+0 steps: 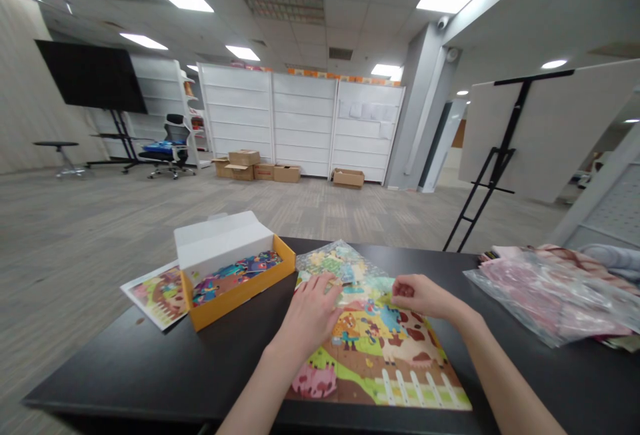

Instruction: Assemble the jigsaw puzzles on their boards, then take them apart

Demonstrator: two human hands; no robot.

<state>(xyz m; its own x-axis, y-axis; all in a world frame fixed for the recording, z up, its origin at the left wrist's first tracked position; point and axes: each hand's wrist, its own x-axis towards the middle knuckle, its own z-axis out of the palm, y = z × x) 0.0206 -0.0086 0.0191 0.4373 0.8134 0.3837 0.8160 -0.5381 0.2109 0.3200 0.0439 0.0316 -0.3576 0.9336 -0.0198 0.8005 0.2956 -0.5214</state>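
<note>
A farm-scene jigsaw puzzle [357,375] lies on the dark table in front of me, showing a spotted cow, a pink pig and a white fence. My left hand [311,308] rests on its upper left part, fingers stretched forward and palm down. Over the upper right edge is my right hand [423,296], its fingers curled in and the thumb close to them; whatever they may hold is too small to make out. A clear plastic bag [345,255] with printed pieces visible through it lies just beyond the puzzle, partly behind my left fingertips.
An open yellow box [240,295] with colourful pieces inside stands at the left. Partly under it is a printed picture sheet [160,295]. Plastic-wrapped pink fabric [555,295] is piled at the right. Beyond the black table [225,368] are cardboard boxes and an easel stand.
</note>
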